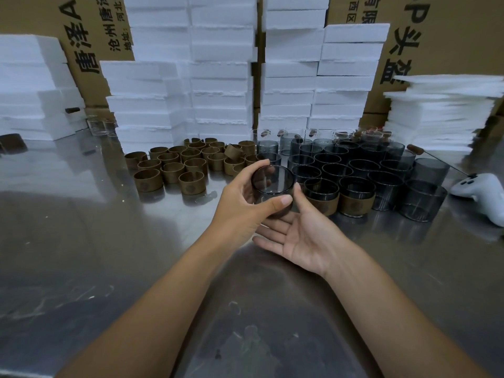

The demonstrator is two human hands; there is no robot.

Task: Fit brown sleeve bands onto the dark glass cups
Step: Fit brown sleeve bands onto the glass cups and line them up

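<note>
Now left hand (240,196) fingers curl round dark cup (272,184); right hand (302,237) palm-up, fingers straight.

I am taking the cup (272,181) in my left hand (237,199) as the landmark, hovering over the table (95,255). Left of it, bands (174,167) are standing clustered. Right of it, cups (362,166) are crowding together, two banded cups (356,203) nearest. Behind it, foam stacks (221,77) are rising against cartons (450,36). Far right of it, a controller (480,192) is lying.
</note>
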